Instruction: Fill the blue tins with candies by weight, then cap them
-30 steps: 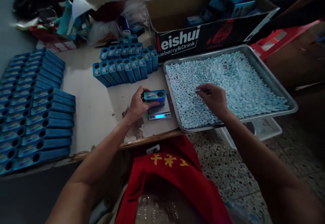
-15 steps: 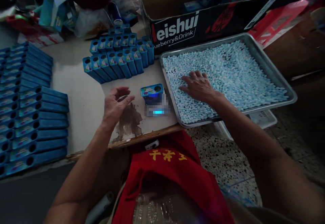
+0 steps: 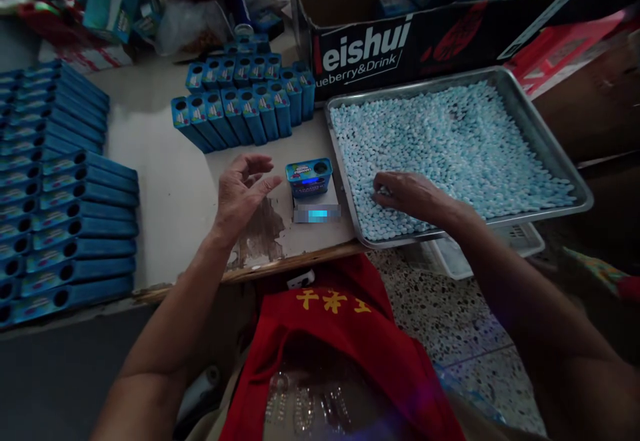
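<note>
Two hands in view, both over the work area; positions are noted relative to the small scale [image 3: 317,209] on the tabletop [image 3: 160,161].

- One blue box [image 3: 309,176] sits on the scale platform, round hole in its top face at the right end. Scale display is lit blue; reading blurred, not legible.
- Left hand [image 3: 245,191]: just left of the scale, palm turned toward the box, fingers [image 3: 257,161] apart and loosely curved. It holds nothing and is not touching the box.
- Right hand [image 3: 407,194]: right of the scale, palm down inside the metal tray [image 3: 543,128], resting on the layer of pale blue pellets [image 3: 450,134]. Fingers are drawn together with the tips in the pellets; cannot tell whether any are pinched.
- Tray lies just right of the scale, its near edge overhanging the tabletop edge.
- Behind the scale: rows of blue boxes standing upright [image 3: 245,104], packed side by side.
- Far left of the scale: stacked blue boxes lying flat [image 3: 65,188], holes facing up.
- Behind and right of the scale: an open cardboard carton [image 3: 400,54], touching the tray's far rim.
- Near side of the scale, below the tabletop edge: red cloth [image 3: 340,341] with yellow characters.
</note>
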Action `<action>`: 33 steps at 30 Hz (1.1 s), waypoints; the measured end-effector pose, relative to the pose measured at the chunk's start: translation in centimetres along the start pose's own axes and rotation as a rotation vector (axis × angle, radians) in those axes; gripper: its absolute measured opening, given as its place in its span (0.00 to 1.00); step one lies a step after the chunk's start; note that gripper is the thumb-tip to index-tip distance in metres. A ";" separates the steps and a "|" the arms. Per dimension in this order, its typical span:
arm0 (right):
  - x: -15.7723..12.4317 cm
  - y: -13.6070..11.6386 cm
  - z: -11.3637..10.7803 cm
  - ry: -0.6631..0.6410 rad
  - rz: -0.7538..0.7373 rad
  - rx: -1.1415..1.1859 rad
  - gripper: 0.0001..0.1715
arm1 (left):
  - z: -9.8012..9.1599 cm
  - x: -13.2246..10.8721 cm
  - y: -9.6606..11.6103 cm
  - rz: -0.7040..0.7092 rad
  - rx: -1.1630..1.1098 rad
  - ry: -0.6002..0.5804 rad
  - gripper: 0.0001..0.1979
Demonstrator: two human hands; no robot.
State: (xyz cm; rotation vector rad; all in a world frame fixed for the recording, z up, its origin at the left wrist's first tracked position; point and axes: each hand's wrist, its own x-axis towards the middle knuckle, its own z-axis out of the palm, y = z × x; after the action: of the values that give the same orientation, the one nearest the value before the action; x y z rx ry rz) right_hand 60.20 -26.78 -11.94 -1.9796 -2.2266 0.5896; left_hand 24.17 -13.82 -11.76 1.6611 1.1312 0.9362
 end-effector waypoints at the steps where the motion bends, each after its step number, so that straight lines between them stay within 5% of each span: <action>1: -0.1 0.1 0.0 0.022 0.038 0.041 0.03 | 0.0 0.0 0.1 0.002 -0.009 -0.005 0.24; 6: -0.1 0.9 0.1 0.233 0.245 0.467 0.12 | 0.4 -0.1 0.5 0.014 -0.034 -0.031 0.24; 11: 0.1 1.2 -0.1 0.243 0.305 0.959 0.20 | 0.8 0.2 0.3 0.009 -0.050 -0.041 0.24; 18: 0.8 0.0 -1.4 0.191 0.305 0.476 0.10 | 0.6 0.5 -0.7 0.060 -0.105 -0.064 0.28; 25: 3.1 -2.2 -3.2 0.172 0.282 0.538 0.16 | -0.4 -0.1 -0.5 0.129 -0.223 -0.197 0.37; 33: 5.3 -6.5 -6.1 0.130 0.104 0.659 0.19 | -0.4 0.6 -4.6 0.019 -0.254 0.001 0.34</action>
State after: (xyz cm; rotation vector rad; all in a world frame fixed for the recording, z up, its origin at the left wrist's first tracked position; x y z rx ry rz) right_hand 55.37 -20.83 -4.99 -1.7185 -1.5717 1.0119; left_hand 22.68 -12.26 -15.93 1.4674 0.9556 1.0472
